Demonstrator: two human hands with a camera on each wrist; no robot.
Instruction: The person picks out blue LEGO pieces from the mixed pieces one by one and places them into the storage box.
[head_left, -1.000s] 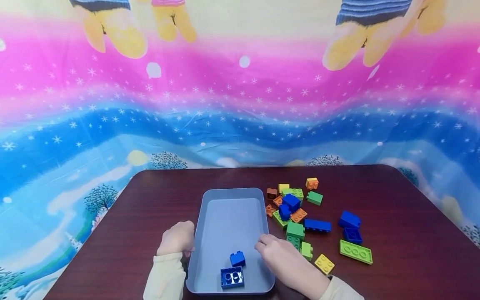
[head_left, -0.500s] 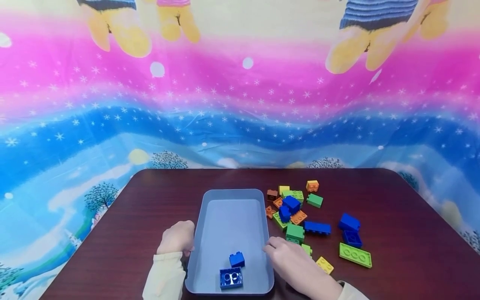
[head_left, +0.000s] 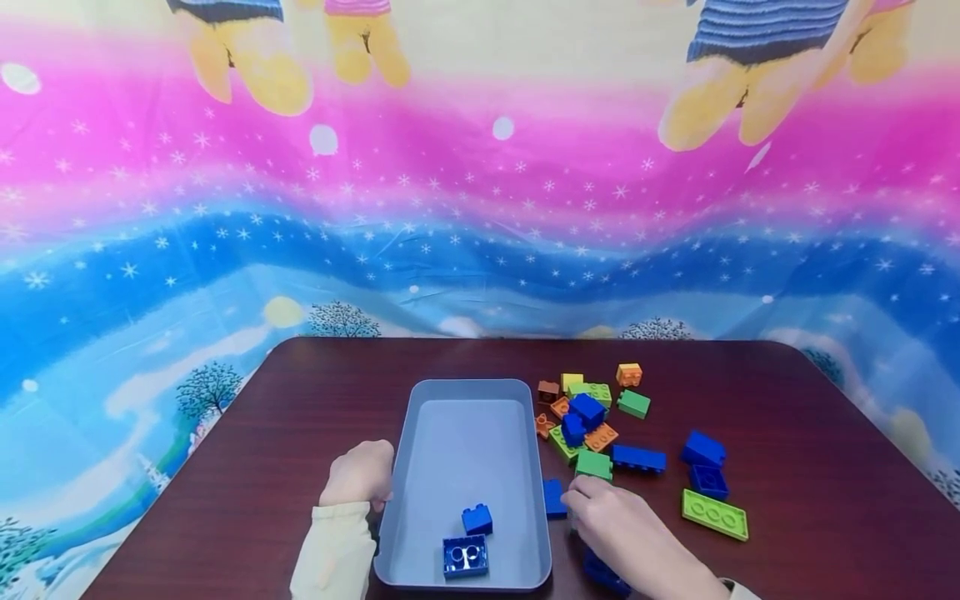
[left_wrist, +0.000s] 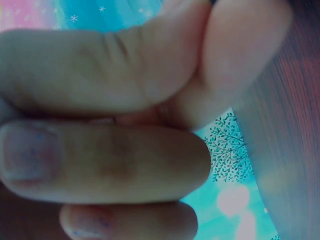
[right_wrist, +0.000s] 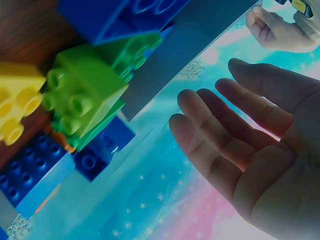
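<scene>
In the head view, a grey tray (head_left: 465, 450) is set by the near edge of the dark wooden desk (head_left: 300, 400). Inside it, an upturned blue brick (head_left: 465, 557) is placed close to the tray's near edge, and a smaller blue brick (head_left: 477, 519) is placed just behind. The left hand (head_left: 358, 472) is held with curled fingers at the tray's left edge; whether the rim is touched cannot be told. The right hand (head_left: 618, 517) is held palm down off the tray's right edge. A flat blue piece (head_left: 553, 498) is seen between that edge and its fingertips; contact is unclear. More blue (head_left: 606, 575) is partly covered below the hand. A mixed pile is spread behind it, with a long blue brick (head_left: 639, 458) included, and a lime plate (head_left: 715, 514) is laid toward the desk's right edge.

In the left wrist view, the left hand's fingers are folded inward and pressed together, with the thumb brought against the index finger.

In the right wrist view, the right hand's fingers are loosely bent and slightly parted, the palm exposed. A lime brick (right_wrist: 87, 97) and a yellow brick (right_wrist: 20, 95) are shown well apart from them.
</scene>
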